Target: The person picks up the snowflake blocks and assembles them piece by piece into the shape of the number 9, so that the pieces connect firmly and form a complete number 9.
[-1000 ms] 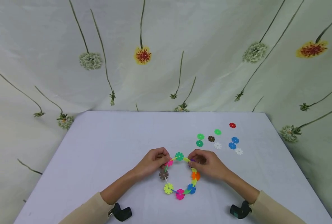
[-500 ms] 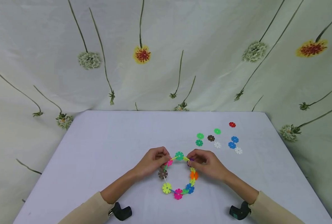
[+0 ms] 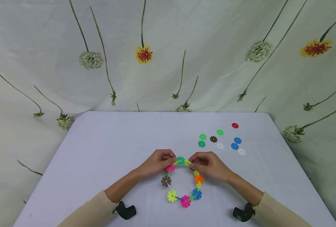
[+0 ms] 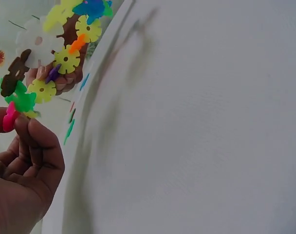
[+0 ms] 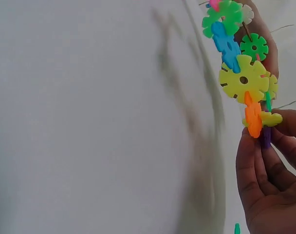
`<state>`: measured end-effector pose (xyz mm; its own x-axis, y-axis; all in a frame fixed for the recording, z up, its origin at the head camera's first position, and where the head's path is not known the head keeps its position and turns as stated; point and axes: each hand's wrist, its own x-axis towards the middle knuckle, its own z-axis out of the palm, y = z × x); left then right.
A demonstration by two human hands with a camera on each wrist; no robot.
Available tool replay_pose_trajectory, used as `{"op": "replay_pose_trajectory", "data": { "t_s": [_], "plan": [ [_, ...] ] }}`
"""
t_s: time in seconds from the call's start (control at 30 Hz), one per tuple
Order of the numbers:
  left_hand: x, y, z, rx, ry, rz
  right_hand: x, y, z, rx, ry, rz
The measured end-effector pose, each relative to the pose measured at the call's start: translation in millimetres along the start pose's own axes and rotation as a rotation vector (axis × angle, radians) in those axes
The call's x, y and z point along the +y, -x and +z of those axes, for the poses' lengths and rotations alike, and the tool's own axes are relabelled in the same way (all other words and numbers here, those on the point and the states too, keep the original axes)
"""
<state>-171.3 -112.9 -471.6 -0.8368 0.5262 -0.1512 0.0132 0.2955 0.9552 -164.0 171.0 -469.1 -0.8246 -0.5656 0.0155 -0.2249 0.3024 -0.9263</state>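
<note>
A closed ring of interlocking plastic flower discs (image 3: 172,195) hangs between both hands, its discs slotted together in yellow, pink, blue, green, orange, brown and purple. At the ring's upper left my left hand (image 3: 160,162) pinches it by the pink disc (image 4: 10,117) and its neighbour. Opposite, the thumb and fingers of my right hand (image 3: 211,165) pinch the purple disc (image 5: 267,136), which they mostly cover in the head view. Between the two hands sits a green disc (image 3: 180,160). The ring's shadow falls on the cloth in both wrist views.
Loose flower discs lie beyond the right hand on the white table (image 3: 122,135): a red disc (image 3: 235,125), a brown disc (image 3: 213,139), several green and blue ones, and white ones such as the white disc (image 3: 241,152). A flower-print cloth (image 3: 162,63) hangs behind.
The left hand has shifted slightly right, nearer the right hand, with more of the pink disc showing. The ring's lower part has swung a little toward the person and to the right.
</note>
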Motion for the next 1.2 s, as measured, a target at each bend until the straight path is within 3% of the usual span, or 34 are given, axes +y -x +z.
{"op": "replay_pose_trajectory", "data": {
  "t_s": [0.3, 0.53, 0.97, 1.2],
  "plan": [
    [1.5, -6.7, 3.1, -0.022, 0.046, -0.116, -4, -0.7, 0, -0.084, -0.074, 0.072],
    [5.5, -9.1, 4.1, -0.056, 0.070, -0.121, -8, 0.1, -3, -0.091, -0.090, 0.121],
    [1.7, -9.3, 4.5, 0.003, 0.159, -0.202, -10, 0.7, -7, -0.032, -0.122, 0.194],
    [0.1, -8.2, 4.7, -0.009, 0.170, -0.193, -5, -0.1, -6, -0.061, -0.143, 0.191]
  ]
}}
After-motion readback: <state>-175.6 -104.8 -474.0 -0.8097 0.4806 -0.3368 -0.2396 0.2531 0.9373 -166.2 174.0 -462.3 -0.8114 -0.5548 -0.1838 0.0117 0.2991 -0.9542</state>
